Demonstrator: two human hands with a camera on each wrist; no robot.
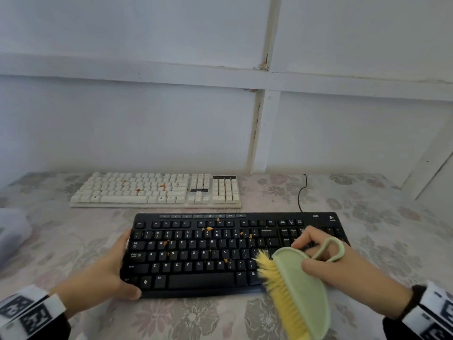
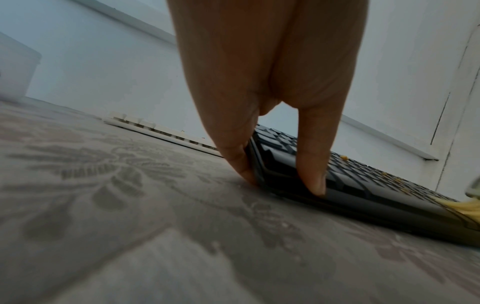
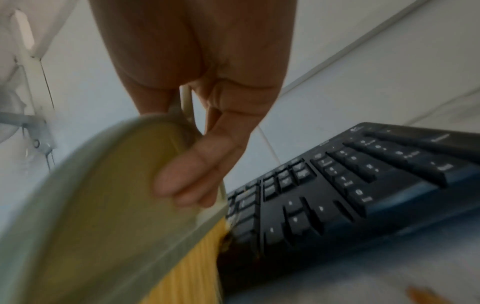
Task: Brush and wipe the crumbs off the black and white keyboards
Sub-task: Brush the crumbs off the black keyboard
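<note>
The black keyboard (image 1: 235,251) lies in the lower middle of the head view on a floral-clothed table (image 1: 382,217); orange crumbs (image 1: 208,228) dot its number and letter rows. The left hand (image 1: 107,271) clamps its grip on the keyboard's left end, fingers at the far corner and thumb on the near edge; the left wrist view shows one fingertip (image 2: 244,170) pressed to the side and another on the frame. The right hand (image 1: 326,256) has its grip closed on a pale green brush (image 1: 301,290), at lower right of the frame; the yellow bristles (image 1: 272,273) touch the keys near the right Alt. The white keyboard (image 1: 157,190) sits above, apart, also bearing crumbs; a black cable (image 1: 300,192) runs from the black keyboard's upper edge.
</note>
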